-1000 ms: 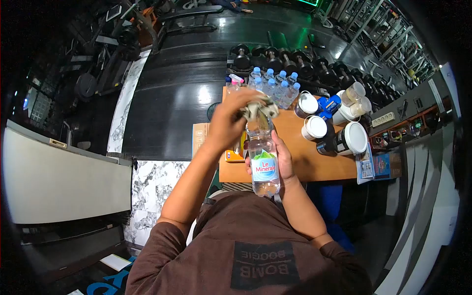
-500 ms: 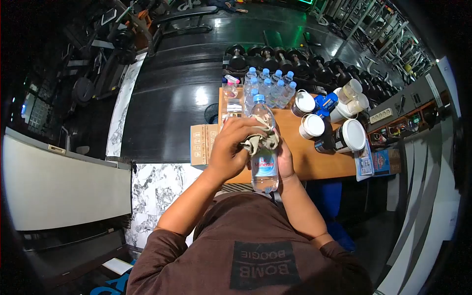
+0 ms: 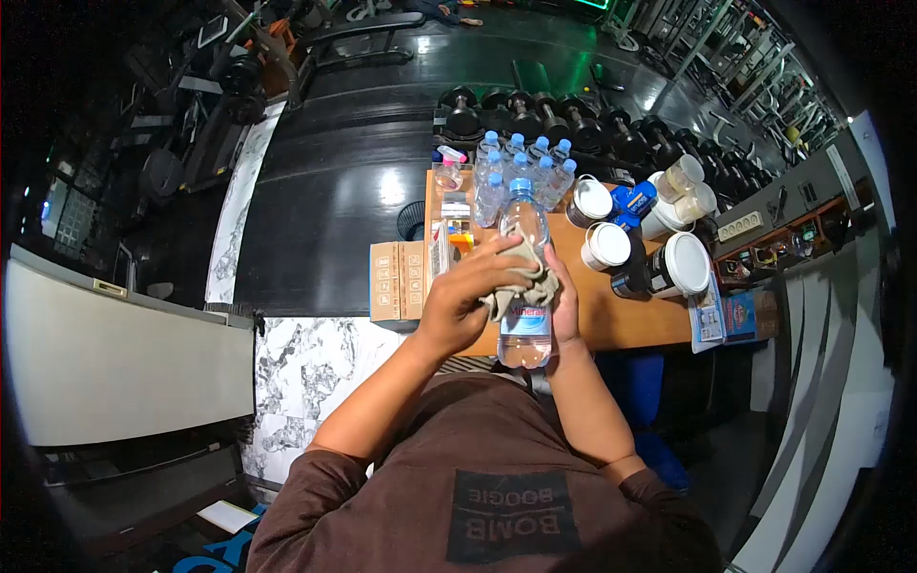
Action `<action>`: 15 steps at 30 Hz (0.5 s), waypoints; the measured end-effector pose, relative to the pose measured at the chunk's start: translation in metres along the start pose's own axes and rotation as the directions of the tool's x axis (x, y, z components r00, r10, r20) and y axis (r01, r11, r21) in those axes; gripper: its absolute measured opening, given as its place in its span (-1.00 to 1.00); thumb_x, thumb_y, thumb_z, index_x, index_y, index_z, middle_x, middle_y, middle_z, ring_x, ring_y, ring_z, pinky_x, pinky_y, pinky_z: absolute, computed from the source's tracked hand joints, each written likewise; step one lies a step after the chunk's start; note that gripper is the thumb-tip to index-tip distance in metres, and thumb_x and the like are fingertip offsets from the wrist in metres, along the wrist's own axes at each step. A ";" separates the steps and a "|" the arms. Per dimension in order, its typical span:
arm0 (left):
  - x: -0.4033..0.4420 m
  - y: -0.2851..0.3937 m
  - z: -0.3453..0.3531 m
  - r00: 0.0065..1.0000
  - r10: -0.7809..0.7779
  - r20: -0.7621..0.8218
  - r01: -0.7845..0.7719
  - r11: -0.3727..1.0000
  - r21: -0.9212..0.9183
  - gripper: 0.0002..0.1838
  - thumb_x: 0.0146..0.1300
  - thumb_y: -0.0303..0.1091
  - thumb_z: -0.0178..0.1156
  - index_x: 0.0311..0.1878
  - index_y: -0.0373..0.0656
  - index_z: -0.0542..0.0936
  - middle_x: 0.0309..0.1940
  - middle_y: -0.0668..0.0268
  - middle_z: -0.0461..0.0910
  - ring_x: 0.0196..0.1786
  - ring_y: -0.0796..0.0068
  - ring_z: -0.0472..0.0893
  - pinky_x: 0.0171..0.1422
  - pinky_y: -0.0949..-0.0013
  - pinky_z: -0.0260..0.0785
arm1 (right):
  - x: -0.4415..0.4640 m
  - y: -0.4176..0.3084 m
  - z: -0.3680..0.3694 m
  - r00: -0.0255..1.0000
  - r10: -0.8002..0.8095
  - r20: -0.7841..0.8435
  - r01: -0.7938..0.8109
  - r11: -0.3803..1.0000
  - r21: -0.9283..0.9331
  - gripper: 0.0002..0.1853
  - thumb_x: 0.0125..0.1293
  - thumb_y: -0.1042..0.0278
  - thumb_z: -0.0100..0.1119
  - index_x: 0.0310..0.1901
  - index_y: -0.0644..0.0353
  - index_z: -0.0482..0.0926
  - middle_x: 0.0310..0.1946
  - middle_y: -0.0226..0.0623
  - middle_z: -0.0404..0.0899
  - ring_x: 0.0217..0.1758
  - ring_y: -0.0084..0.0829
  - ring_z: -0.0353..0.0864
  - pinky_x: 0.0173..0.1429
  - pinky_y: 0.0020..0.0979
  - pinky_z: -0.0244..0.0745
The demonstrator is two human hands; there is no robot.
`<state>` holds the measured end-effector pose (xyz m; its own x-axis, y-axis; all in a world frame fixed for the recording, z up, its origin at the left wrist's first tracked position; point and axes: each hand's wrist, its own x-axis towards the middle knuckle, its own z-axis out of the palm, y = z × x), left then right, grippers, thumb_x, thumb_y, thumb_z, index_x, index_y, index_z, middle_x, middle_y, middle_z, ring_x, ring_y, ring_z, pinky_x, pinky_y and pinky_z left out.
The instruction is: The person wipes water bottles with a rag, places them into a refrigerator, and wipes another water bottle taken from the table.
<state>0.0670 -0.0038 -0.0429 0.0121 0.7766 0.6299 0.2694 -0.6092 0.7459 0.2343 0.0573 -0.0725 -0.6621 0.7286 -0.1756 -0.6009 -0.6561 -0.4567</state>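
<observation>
Upright in front of my chest is a clear water bottle [image 3: 524, 346] with a blue cap and a printed label. My right hand [image 3: 564, 301] is wrapped round its right side. A crumpled beige-grey cloth [image 3: 523, 277] covers the bottle's middle and the upper part of the label. My left hand [image 3: 463, 298] grips this cloth and presses it against the front and left of the bottle. Behind the held bottle, several blue-capped bottles [image 3: 516, 172] stand grouped on the wooden table [image 3: 611, 320].
White-lidded tubs [image 3: 684, 263] and a blue container [image 3: 632, 202] stand on the table's right. A spray bottle [image 3: 448, 172] is at its back left. Left of the table sits a cardboard box [image 3: 386, 286]. Dumbbells [image 3: 573, 119] line up behind; a person's foot [image 3: 471, 21] shows far off.
The cloth and my left hand have come down from the bottle's top to its middle, uncovering the blue cap. Bottle and both hands have lately shifted slightly right.
</observation>
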 end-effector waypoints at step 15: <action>0.011 0.012 -0.006 0.998 0.025 0.057 -0.031 0.993 0.112 -0.49 -0.01 -0.84 0.26 0.03 -0.23 0.79 0.22 0.13 0.78 0.57 -0.10 0.52 0.65 -0.05 0.32 | 0.006 0.008 -0.003 0.995 -0.100 0.002 0.100 0.995 -0.004 -0.46 0.69 -0.16 0.00 0.32 0.15 0.58 0.03 -0.26 0.76 -0.02 -0.34 0.81 0.04 -0.36 0.77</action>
<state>0.0650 -0.0033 -0.0258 0.0735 0.7689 0.6351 0.3752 -0.6113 0.6968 0.2270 0.0568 -0.0800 -0.5993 0.7903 -0.1275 -0.6623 -0.5790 -0.4755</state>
